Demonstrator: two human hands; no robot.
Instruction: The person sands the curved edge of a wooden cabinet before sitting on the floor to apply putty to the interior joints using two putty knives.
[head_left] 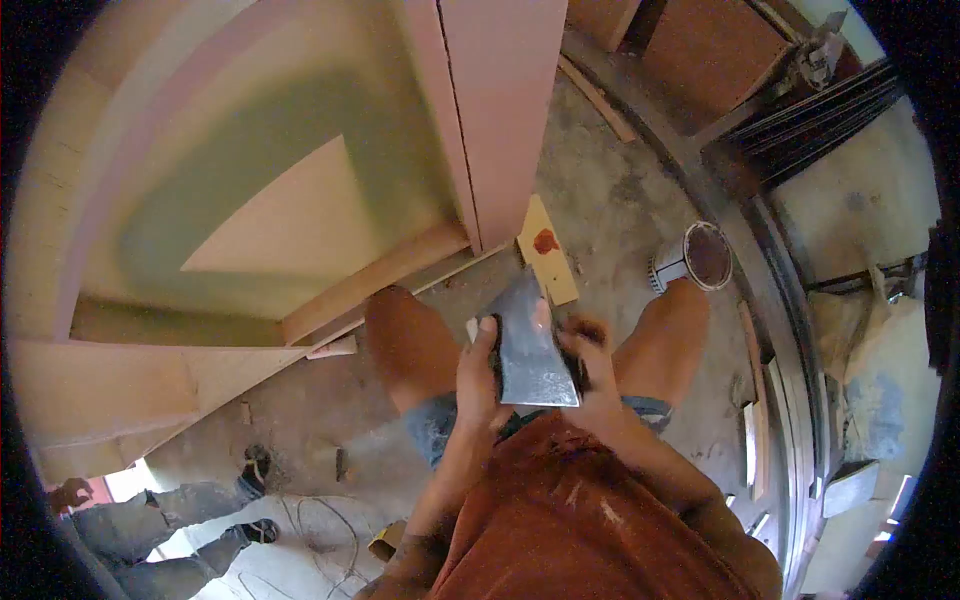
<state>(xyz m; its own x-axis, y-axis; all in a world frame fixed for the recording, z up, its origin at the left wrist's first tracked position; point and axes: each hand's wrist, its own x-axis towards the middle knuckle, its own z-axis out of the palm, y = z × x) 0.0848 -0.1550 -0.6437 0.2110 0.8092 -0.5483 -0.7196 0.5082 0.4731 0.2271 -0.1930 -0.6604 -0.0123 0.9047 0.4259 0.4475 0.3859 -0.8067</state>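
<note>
Above my lap I hold a flat grey metal sheet [535, 360], shaped like a wide scraper blade, with a broad lower edge. My left hand [482, 375] grips its left side, the thumb lying along the edge. On the opposite side, my right hand [592, 375] is closed around the edge, with its fingers partly blurred. Just beyond the sheet, a light wooden board [560, 275] lies on the floor and bears a reddish-brown smear [545, 241]. To the right stands an open can [672, 270] with brown stuff inside, near my knee.
A large wooden cabinet [390, 255] with pink and green-grey patches rises at the left. Long metal bars [790, 420] and a bundle of dark rods [820, 120] lie at the right. Another person's legs [200, 515] and a loose cable [325, 540] are at lower left.
</note>
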